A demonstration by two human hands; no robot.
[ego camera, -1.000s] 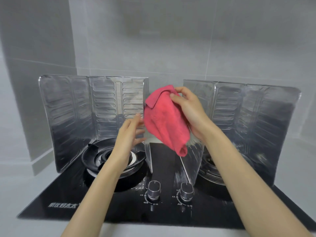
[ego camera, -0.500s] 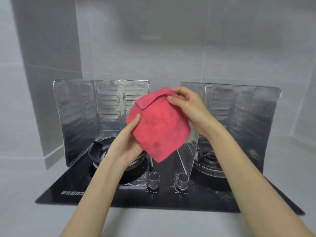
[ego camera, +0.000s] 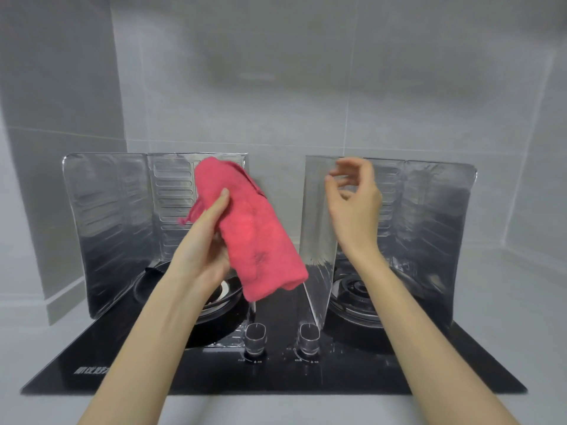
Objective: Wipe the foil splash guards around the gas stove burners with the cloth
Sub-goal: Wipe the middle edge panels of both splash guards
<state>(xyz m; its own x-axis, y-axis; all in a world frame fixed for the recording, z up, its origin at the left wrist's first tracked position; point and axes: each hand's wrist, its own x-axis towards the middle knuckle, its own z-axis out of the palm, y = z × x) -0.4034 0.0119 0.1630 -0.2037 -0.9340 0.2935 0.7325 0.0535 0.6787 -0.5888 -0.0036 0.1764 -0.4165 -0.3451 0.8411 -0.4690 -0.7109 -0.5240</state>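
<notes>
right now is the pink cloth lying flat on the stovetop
No, the pink cloth hangs bunched in the air before the left foil splash guard, above the black glass stovetop.

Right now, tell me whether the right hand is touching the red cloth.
Apart. The head view shows grey wall and the right foil guard between the right hand and the red cloth, which only the left hand grips.

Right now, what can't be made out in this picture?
Head view only.
Left gas burner: mostly hidden by the left hand and pink fluffy cloth.
White lettering on the black glass hob: cut off by the left forearm.
Markings under the two silver knobs: too small, blurred.
</notes>
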